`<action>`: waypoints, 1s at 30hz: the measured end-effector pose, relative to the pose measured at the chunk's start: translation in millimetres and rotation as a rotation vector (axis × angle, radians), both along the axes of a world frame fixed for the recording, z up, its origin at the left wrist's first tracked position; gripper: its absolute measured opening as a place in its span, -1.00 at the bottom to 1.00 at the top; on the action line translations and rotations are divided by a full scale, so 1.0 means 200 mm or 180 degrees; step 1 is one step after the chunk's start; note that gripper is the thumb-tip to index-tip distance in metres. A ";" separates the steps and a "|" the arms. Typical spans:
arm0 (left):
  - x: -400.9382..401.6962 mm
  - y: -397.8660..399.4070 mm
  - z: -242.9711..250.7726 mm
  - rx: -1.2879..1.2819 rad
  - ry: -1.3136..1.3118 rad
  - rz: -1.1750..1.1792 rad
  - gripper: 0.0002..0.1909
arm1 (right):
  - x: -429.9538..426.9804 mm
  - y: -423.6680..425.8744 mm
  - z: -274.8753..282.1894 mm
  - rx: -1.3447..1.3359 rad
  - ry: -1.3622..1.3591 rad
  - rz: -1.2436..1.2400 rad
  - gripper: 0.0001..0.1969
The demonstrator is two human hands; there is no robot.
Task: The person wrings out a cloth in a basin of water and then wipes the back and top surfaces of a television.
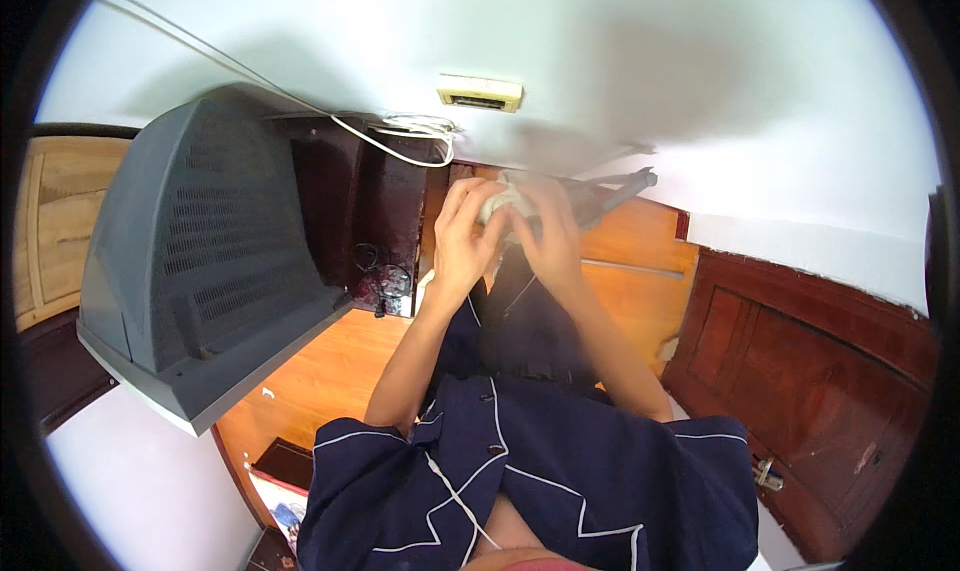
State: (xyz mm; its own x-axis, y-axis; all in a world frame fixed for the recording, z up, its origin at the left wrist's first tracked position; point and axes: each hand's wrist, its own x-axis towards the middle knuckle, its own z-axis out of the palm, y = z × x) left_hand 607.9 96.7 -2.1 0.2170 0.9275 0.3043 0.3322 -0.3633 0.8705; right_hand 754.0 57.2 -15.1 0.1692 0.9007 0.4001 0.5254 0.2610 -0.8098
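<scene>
Both hands are raised in front of me, close together near the wall, around a crumpled off-white cloth (508,202). My left hand (465,233) grips its left side with thumb and fingers. My right hand (553,230) is on its right side, blurred, with the fingers bent over it. The palms and part of the cloth's underside are hidden. Just behind my right hand, a grey rod-like frame (626,194) leans near the wall; what it belongs to cannot be told. Dark trouser legs (529,323) show below my hands.
A grey CRT television (202,248), seen from its vented back, stands at left on a dark wooden cabinet (386,188). White cable (390,149) lies coiled by the wall, below a cream wall fitting (480,93). A red-brown wooden door (802,383) with a metal latch (767,475) is at right.
</scene>
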 end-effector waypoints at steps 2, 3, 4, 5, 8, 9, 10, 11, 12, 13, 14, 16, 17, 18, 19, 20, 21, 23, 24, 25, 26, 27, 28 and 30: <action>0.06 0.04 0.00 -0.0145 -0.0003 0.0094 -0.74 | 0.06 0.06 -0.02 -0.0025 -0.0207 -0.0008 -0.64; 0.10 0.06 -0.01 -0.0181 -0.0066 0.0140 -0.74 | 0.10 0.10 -0.02 -0.0018 -0.0437 -0.0050 -0.65; 0.14 0.09 -0.01 -0.0217 -0.0129 0.0184 -0.74 | 0.12 0.14 -0.01 0.0195 -0.0594 -0.0143 -0.66; 0.17 0.13 -0.02 -0.0229 -0.0118 0.0202 -0.74 | 0.14 0.18 -0.02 0.0184 -0.0583 -0.0124 -0.66; 0.24 0.27 -0.04 0.0373 -0.0023 0.0335 -0.77 | 0.15 0.30 -0.06 0.0222 -0.0698 -0.0389 -0.60; 0.27 0.32 -0.05 0.0511 0.0099 0.0334 -0.76 | 0.17 0.35 -0.06 0.0224 -0.0702 -0.0385 -0.60; 0.29 0.37 -0.07 0.0649 0.0221 0.0329 -0.76 | 0.18 0.40 -0.07 0.0170 -0.0671 -0.0412 -0.59; 0.30 0.43 -0.08 0.0787 0.0343 0.0320 -0.75 | 0.18 0.45 -0.08 0.0115 -0.0640 -0.0442 -0.58; 0.32 0.47 -0.11 0.0871 0.0315 0.0378 -0.74 | 0.18 0.50 -0.10 0.0159 -0.0809 -0.0512 -0.58; 0.34 0.52 -0.13 0.0885 0.0297 0.0351 -0.74 | 0.19 0.56 -0.13 0.0169 -0.0822 -0.0543 -0.58; 0.35 0.57 -0.14 0.0845 0.0415 0.0363 -0.74 | 0.20 0.61 -0.16 0.0105 -0.1054 -0.0553 -0.59; 0.34 0.62 -0.18 0.0757 0.0535 0.0376 -0.75 | 0.19 0.65 -0.18 -0.0121 -0.1351 -0.0527 -0.62; 0.31 0.64 -0.20 0.0764 0.0523 0.0346 -0.75 | 0.17 0.66 -0.19 -0.0122 -0.1357 -0.0559 -0.62; 0.29 0.64 -0.21 0.0686 0.0511 0.0364 -0.75 | 0.14 0.67 -0.20 -0.0109 -0.1312 -0.0513 -0.65; 0.26 0.64 -0.21 0.0604 0.0511 0.0349 -0.76 | 0.10 0.68 -0.19 -0.0110 -0.1253 -0.0498 -0.67; 0.21 0.65 -0.20 0.0552 0.0594 0.0443 -0.76 | 0.05 0.70 -0.18 -0.0183 -0.1260 -0.0405 -0.69; 0.16 0.65 -0.19 0.0500 0.0695 0.0561 -0.77 | -0.01 0.71 -0.18 -0.0035 -0.1271 -0.0341 -0.70; 0.11 0.70 -0.19 0.0300 0.0717 0.0514 -0.77 | -0.06 0.75 -0.17 -0.0095 -0.1150 -0.0370 -0.74; 0.11 0.70 -0.20 0.0611 0.0750 0.0449 -0.79 | -0.05 0.75 -0.18 -0.0095 -0.1143 -0.0354 -0.74; 0.14 0.70 -0.19 0.0677 0.0693 0.0260 -0.79 | 0.00 0.72 -0.20 -0.0095 -0.1227 -0.0522 -0.76; 0.18 0.69 -0.21 0.0748 0.0726 0.0112 -0.79 | 0.05 0.69 -0.24 -0.0093 -0.1311 -0.0680 -0.78; 0.24 0.68 -0.23 0.0828 0.0752 -0.0042 -0.79 | 0.10 0.65 -0.31 0.0004 -0.1595 -0.0885 -0.80; 0.29 0.67 -0.22 0.0858 0.0675 -0.0201 -0.78 | 0.14 0.62 -0.35 -0.0120 -0.1228 -0.0808 -0.80; 0.30 0.66 -0.21 0.1008 0.0641 -0.0435 -0.78 | 0.16 0.58 -0.36 -0.0248 -0.0867 -0.0709 -0.79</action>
